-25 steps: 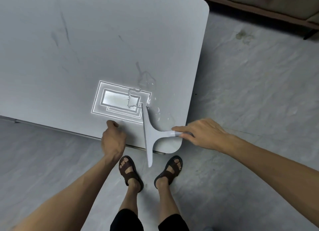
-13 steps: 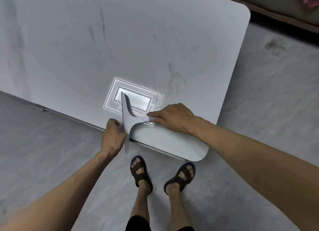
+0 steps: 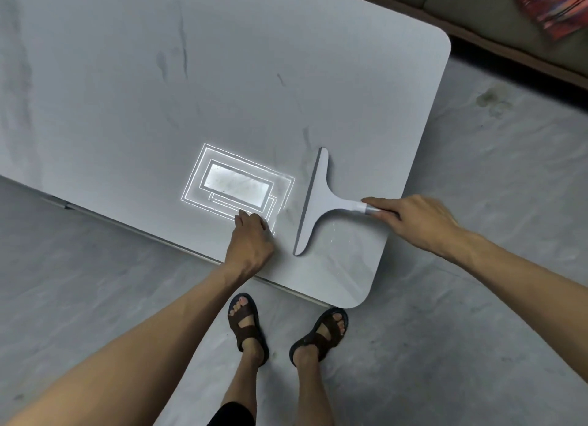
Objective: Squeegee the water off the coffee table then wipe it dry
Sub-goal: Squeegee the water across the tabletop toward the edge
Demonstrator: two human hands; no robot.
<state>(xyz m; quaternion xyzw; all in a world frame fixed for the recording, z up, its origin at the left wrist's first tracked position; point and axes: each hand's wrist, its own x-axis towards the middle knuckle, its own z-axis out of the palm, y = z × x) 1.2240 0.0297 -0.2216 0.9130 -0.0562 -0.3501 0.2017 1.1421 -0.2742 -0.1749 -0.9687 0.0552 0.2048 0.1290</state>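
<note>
Head view: the white squeegee [image 3: 318, 200] lies on the coffee table [image 3: 159, 75] near its near right corner. The blade runs from far to near, and the handle points toward the table's right edge. The right hand [image 3: 410, 219] pinches the grey end of the handle between thumb and curled fingers, with the forefinger laid along the shaft. The left hand [image 3: 251, 244] rests on the tabletop just left of the blade and close to the near edge. Its fingers are loosely bent and nothing shows in it. A bright rectangular reflection of a lamp [image 3: 237, 187] sits beyond that hand.

Faint glints [image 3: 337, 235] on the handle side of the blade may be leftover droplets, but I cannot tell how much water remains. The step looks like one squeegee stroke among several. To do it well, the blade's whole rubber edge should probably meet the top at a slight tilt under even pressure. It should then travel in one unbroken pull right off the table's edge, each pass overlapping the last. The bracing hand would be better kept out of the blade's path.

No brand, label or writing can be read on the squeegee or table. A striped red cushion [image 3: 553, 6] at the top right shows pattern only.
</note>
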